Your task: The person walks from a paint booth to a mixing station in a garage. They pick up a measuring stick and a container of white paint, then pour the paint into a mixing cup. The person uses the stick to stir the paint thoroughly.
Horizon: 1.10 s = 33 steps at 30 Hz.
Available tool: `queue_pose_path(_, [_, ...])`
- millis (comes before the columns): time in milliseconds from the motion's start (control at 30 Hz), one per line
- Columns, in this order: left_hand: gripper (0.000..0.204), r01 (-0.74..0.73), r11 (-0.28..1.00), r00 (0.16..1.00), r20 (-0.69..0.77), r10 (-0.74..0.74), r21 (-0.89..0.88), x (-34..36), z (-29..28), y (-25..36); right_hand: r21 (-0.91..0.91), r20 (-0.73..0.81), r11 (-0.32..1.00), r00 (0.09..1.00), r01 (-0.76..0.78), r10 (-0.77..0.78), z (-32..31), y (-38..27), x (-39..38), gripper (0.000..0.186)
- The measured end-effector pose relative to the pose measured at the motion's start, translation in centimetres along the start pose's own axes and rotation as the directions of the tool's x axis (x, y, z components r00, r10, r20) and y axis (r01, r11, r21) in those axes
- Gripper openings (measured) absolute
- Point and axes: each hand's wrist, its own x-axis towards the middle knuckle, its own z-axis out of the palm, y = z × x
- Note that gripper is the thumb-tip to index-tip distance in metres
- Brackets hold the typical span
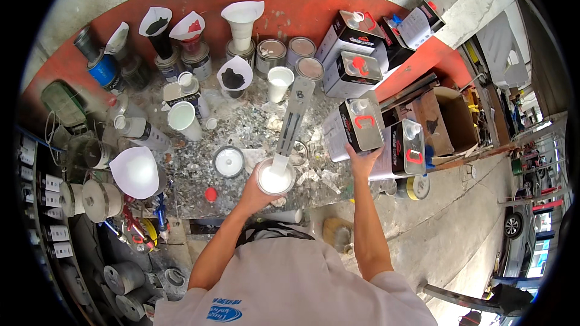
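My left hand (255, 195) is closed round a cup of white liquid (272, 178); a long printed mixing stick (293, 115) leans out of it toward the back. My right hand (361, 163) grips the lower end of a rectangular metal can (356, 127) with a red handle. A similar can (405, 148) stands just to its right. Left of the cup lie an open round lid or tin (229, 161) and a small red cap (211, 194). A white cup (280, 83) and another cup (184, 119) stand farther back on the paint-spattered bench (199, 181).
Several tins (271, 54) with paper filters (241, 15), and more metal cans (350, 30), line the back. Left are bottles (143, 133), spray guns (136, 229) and a shelf rack (54, 205). Right are a cardboard box (453, 121), concrete floor (453, 223) and a car (518, 235).
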Motion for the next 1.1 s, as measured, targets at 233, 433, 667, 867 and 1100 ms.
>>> queue_pose_path(233, [0.085,-0.063,0.998,0.989,-0.136,0.061,-0.015,-0.1,-0.6,0.9,0.327,0.107,0.945,0.992,0.027,-0.065,0.3,-2.4,1.0,0.116])
queue_pose_path(433, [0.086,-0.073,0.996,0.969,-0.233,0.082,0.044,0.8,-0.6,-0.2,0.065,0.383,0.916,0.837,0.396,-0.390,-6.1,-11.0,-0.6,0.117])
queue_pose_path(667, [0.087,-0.094,0.991,0.962,-0.247,0.116,0.097,1.5,-0.2,0.0,0.032,0.445,0.664,0.584,0.747,-0.678,-10.0,-17.5,-1.3,0.115])
queue_pose_path(867, [0.086,-0.130,0.988,0.956,-0.256,0.146,0.077,1.9,0.5,-0.4,0.000,0.465,0.525,0.464,0.851,-0.754,-11.0,-19.6,-1.3,0.113])
queue_pose_path(1100, [0.086,-0.141,0.988,0.961,-0.230,0.153,0.068,2.1,0.9,0.1,0.006,0.496,0.436,0.376,0.900,-0.782,-11.2,-20.8,-1.7,0.108])
